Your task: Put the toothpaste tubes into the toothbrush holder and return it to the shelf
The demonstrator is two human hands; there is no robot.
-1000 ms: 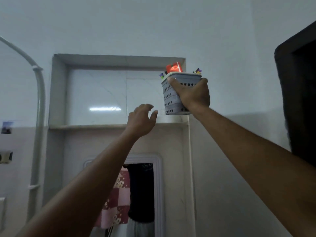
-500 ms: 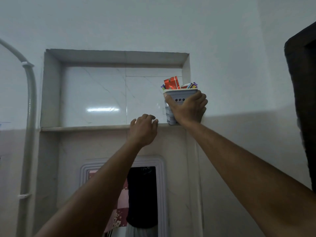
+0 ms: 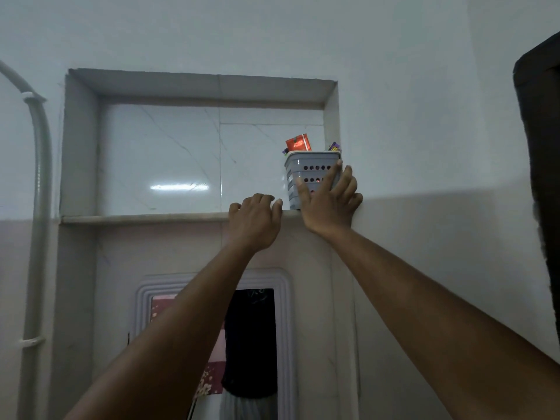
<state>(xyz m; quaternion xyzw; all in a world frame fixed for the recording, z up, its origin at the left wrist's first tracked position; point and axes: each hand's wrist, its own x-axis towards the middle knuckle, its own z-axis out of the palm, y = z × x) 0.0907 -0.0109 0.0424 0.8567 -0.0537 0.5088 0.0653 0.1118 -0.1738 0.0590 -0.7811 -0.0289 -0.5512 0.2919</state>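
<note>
A recessed shelf (image 3: 145, 219) is set high in a pale wall, lined at the back with glossy white marble-look tiles (image 3: 163, 159) that catch the reflection of a strip light. The ledge is a thin light stone slab, bare along its left and middle stretch. In the right-hand corner of the niche stands the grey toothbrush holder (image 3: 306, 174), upright on the ledge, its perforated side facing out. A red toothpaste tube (image 3: 298, 143) sticks up above its rim, and a purple-tipped item (image 3: 334, 146) shows at the right edge of the rim; what it is cannot be told.

The right hand (image 3: 328, 204) lies flat against the front of the holder, fingers spread and loose, the grip wide and not closed round it. The left hand (image 3: 254, 221) rests on the lip of the ledge just beside the holder, fingers curled over the edge, holding nothing else.

Below the niche hangs a mirror (image 3: 212, 344) in a white ribbed frame. A grey pipe (image 3: 38, 207) runs down the wall at the left, and a dark door frame (image 3: 539, 177) stands at the far right.
</note>
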